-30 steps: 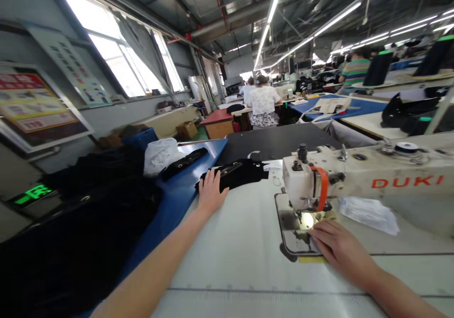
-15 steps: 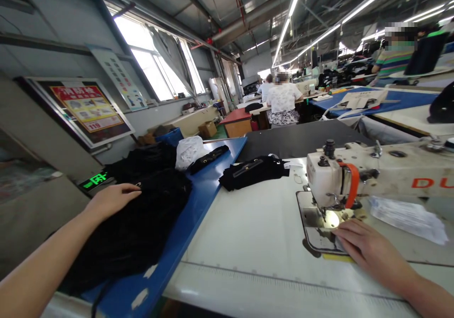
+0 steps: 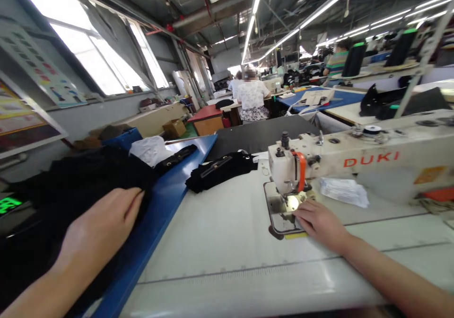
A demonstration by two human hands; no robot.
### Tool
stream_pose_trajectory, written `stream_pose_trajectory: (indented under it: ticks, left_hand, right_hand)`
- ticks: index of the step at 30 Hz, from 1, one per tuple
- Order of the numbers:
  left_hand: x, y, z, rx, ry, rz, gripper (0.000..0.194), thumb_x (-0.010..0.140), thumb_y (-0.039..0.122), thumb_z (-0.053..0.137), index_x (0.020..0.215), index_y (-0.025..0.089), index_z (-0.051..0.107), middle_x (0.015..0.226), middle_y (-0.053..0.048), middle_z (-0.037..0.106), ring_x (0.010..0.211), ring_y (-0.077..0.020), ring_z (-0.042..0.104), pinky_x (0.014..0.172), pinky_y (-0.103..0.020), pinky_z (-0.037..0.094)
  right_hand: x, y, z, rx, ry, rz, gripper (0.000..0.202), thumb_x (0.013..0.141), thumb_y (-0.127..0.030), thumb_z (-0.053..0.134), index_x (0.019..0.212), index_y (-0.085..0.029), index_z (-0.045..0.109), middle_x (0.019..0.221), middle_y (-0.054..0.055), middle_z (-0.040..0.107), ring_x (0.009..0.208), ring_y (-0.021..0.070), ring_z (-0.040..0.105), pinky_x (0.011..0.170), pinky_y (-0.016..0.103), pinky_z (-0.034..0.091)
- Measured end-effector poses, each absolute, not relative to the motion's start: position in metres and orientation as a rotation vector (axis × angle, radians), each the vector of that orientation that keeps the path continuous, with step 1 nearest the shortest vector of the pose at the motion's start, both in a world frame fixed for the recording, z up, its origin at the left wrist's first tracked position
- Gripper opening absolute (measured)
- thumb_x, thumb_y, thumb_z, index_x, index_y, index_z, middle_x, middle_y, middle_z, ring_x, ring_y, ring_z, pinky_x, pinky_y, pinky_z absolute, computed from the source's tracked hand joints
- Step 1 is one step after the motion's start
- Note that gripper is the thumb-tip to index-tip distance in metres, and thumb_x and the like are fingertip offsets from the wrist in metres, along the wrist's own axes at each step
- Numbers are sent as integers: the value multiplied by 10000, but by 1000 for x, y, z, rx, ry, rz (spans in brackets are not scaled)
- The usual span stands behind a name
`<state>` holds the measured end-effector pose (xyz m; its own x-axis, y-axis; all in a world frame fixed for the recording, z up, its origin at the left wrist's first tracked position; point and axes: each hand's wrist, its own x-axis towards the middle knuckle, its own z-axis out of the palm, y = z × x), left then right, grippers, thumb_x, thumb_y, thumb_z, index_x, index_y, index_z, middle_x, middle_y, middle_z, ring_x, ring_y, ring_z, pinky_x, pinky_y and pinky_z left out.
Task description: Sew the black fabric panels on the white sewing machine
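My left hand (image 3: 102,225) is over the heap of black cloth (image 3: 88,176) on the left, fingers curled together at its right edge. Black cloth appears gripped at the fingertips, though dark material hides the exact hold. Beside the needle of the white sewing machine (image 3: 283,166), my right hand (image 3: 321,223) rests low with fingers pinched together. Whatever is between those fingertips is too small to make out. The machine's lamp lights the metal needle plate (image 3: 278,218). A stack of black pieces with metal fittings (image 3: 222,169) lies left of the machine.
The blue board (image 3: 166,209) borders the white table (image 3: 198,242), which has a printed ruler along its front. White labels (image 3: 344,191) lie behind my right hand. A white bag (image 3: 149,150) sits by the heap. A co-worker (image 3: 251,93) sits ahead, back turned.
The view has swung right, so the machine and table appear farther left. My left hand has come nearer the camera and toward the heap's right edge. My right hand stays by the needle.
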<state>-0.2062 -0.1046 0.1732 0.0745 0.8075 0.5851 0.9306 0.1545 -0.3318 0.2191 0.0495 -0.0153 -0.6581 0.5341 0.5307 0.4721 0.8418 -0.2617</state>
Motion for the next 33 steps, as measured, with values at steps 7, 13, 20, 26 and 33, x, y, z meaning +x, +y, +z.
stream_pose_trajectory:
  ticks: [7,13,20,26,33]
  left_hand:
    - [-66,-61,7,-2208,-1322,-552,339,992,264,323,1003,173,649,901,-53,738,798,-170,718,729,-248,576]
    - [-15,-34,-10,-2289,-1475,-715,338,994,326,339,994,194,650,890,-43,744,797,-191,728,703,-269,588]
    - [-5,-24,-8,-2377,-1405,-667,408,996,355,318,968,174,683,875,-69,745,774,-204,721,733,-303,585]
    - [-3,-29,-4,-2474,-1425,-518,394,962,430,405,1016,171,697,929,-85,745,833,-227,716,739,-320,587]
    - [-3,-32,5,-2516,-1538,-417,384,935,436,444,1051,184,710,975,-91,745,896,-245,715,779,-350,590]
  right_hand:
    - [231,49,-10,-804,-2343,54,155,899,-144,550,888,-181,700,852,70,665,836,200,576,793,333,488]
    - [302,65,-13,-1153,-2145,-80,221,914,-158,504,1035,-172,688,986,106,667,929,232,577,827,381,498]
    - [330,85,-7,-1402,-2251,-57,165,913,-174,557,895,-170,720,948,98,685,916,231,580,836,374,485]
    - [327,85,-9,-1394,-2242,-101,163,920,-180,569,892,-179,729,928,82,705,892,223,592,820,353,474]
    - [327,90,-11,-1343,-2121,-57,155,874,-123,605,798,-184,725,854,60,711,828,209,608,777,325,479]
